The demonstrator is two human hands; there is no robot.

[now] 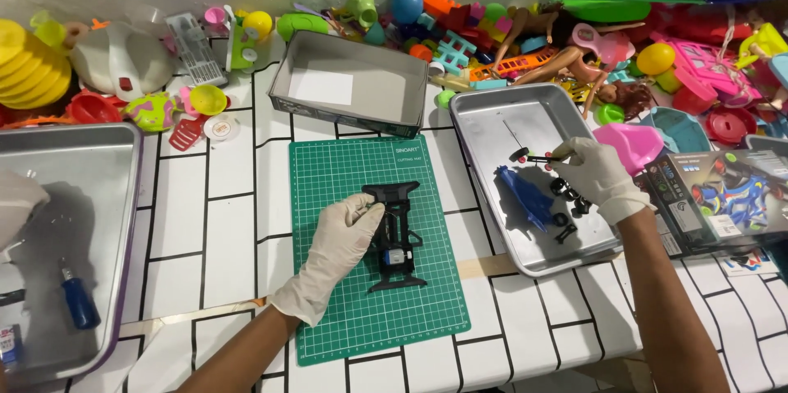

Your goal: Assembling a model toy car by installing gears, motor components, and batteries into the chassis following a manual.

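The left hand (341,241), in a thin, creased white latex glove, lies flat-fingered on the black moulded-plastic toy car chassis (396,237), its fingers loosely curled over the frame's left edge and pressing it down. The chassis is long, ribbed and angular, with a small silvery motor block near its lower end; it rests at the centre of a green rubbery cutting mat (369,311) printed with a fine white grid.

At three o'clock from the chassis, the right hand (597,174), gloved the same way, reaches into a shallow brushed-aluminium tray (484,122) with rounded corners. Its fingertips pinch a thin black axle with a small wheel (525,157) at its end, the other fingers folded in. Just below the hand in the tray lie a glossy blue plastic car body shell (524,196) and a cluster of small black rubber tyres (570,194).

At twelve o'clock from the mat stands an open grey cardboard box (349,85) with a white slip inside. At nine o'clock, another aluminium tray (107,221) holds a blue-handled screwdriver (80,301). At three o'clock from the right tray sits a dark printed carton (722,196). Bright plastic toys (509,32) crowd the far edge of the white tiled tabletop (222,221).
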